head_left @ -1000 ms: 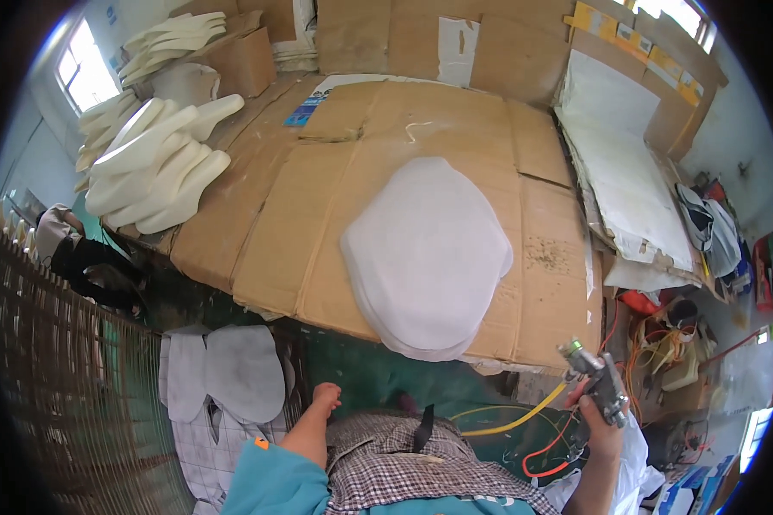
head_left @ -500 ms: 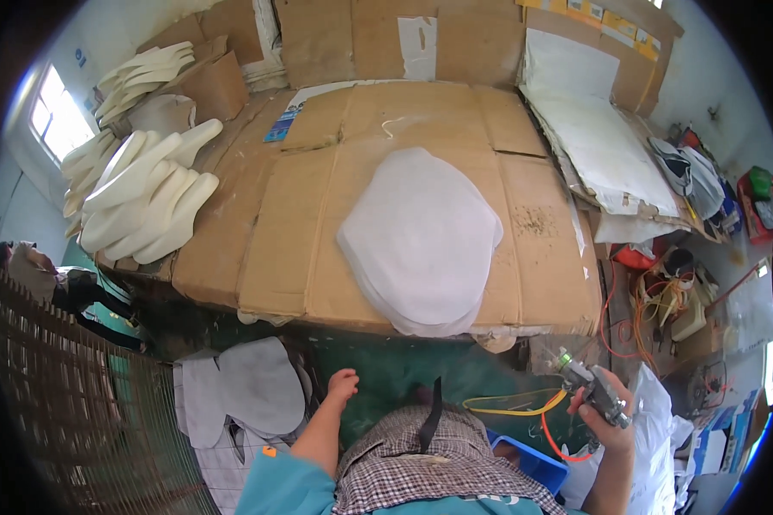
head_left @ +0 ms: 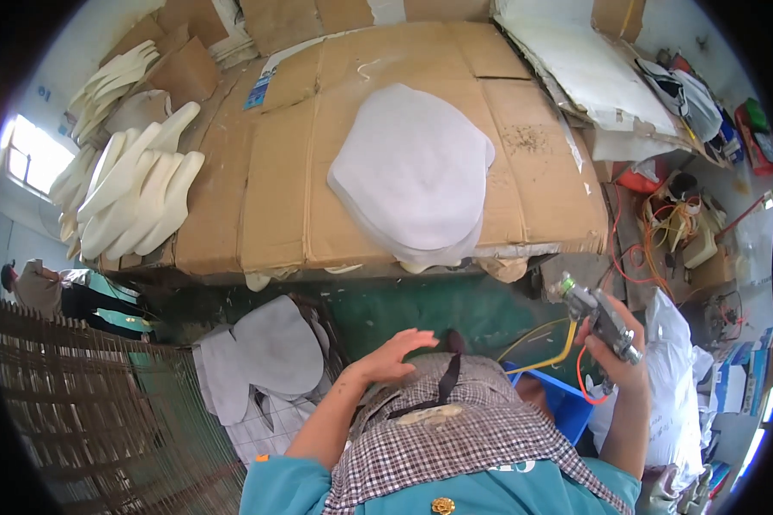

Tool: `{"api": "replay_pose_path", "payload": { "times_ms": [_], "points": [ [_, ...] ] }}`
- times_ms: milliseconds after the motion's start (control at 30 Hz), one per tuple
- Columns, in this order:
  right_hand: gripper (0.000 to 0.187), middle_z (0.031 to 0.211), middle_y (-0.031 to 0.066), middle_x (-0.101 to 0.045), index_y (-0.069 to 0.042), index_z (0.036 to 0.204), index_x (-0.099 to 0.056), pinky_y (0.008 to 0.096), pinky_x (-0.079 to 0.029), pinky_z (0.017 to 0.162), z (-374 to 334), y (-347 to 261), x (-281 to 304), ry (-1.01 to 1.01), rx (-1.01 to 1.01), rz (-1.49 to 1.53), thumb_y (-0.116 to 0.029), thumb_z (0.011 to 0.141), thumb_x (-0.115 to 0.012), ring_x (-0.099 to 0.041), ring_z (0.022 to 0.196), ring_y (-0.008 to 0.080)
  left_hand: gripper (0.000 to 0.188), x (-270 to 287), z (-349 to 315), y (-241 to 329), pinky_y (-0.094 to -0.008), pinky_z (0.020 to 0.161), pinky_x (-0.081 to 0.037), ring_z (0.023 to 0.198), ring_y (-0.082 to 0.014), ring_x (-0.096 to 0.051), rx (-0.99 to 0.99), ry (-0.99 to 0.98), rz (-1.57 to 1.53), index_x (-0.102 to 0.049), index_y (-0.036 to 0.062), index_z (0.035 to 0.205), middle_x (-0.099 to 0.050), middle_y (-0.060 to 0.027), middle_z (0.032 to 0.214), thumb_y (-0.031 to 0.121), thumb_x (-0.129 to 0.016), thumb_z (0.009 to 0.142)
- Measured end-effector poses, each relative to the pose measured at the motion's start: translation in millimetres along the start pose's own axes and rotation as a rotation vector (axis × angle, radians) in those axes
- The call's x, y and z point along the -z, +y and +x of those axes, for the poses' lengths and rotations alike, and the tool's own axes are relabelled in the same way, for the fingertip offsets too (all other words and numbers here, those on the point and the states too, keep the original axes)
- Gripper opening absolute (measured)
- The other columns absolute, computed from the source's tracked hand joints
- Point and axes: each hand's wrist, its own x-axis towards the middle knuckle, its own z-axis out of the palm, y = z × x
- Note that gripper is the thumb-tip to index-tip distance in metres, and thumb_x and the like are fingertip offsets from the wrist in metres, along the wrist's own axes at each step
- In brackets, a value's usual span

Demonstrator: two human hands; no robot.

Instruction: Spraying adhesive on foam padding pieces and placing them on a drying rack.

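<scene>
Nearest, at the lower centre of the frame, we note a checked apron; over it the left grip has its fingers loosely extended and holds nothing. At the lower right, the right grip is wrapped around a metal spray gun, whose green-ringed end points to the upper left; whether it is being fired we cannot tell. A yellow hose and an orange hose show below it, close to a blue bin. We judge two hazards: either hose could catch on the bin and jerk the gun aside, and a body leaning in could shift the pale grey pads, since their pile reaches the front edge of the cardboard-covered worktop. The pads lie flat at upper centre, above and left of the right grip, well apart from it. Farther off, at the upper left, we record heaped cream foam pieces.
</scene>
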Motion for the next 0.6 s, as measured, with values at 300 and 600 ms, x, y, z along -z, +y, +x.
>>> {"api": "replay_pose_path", "payload": {
  "times_ms": [300, 600],
  "points": [
    [0.054, 0.086, 0.0049, -0.057, 0.005, 0.122, -0.041, 0.0250, -0.044, 0.074, 2, 17, 39, 0.029, -0.016, -0.026, -0.003, 0.073, -0.061, -0.054, 0.080, 0.0118, 0.017, 2, 42, 16, -0.0385, 0.097, -0.033, 0.111, -0.0292, -0.043, -0.063, 0.129, 0.308, -0.059, 0.0081, 0.082, -0.056, -0.0068, 0.110, 0.004, -0.053, 0.067],
    [0.047, 0.088, 0.0020, -0.056, 0.001, 0.118, -0.047, 0.0221, -0.044, 0.072, 37, 30, 56, 0.054, -0.018, -0.009, 0.000, 0.073, -0.061, -0.053, 0.080, 0.0074, 0.017, -40, 115, 116, -0.0216, 0.069, -0.043, 0.077, -0.0087, -0.054, 0.131, -0.129, -0.584, -0.062, 0.0017, 0.092, -0.060, -0.0018, 0.083, 0.001, -0.051, 0.078]
  ]
}}
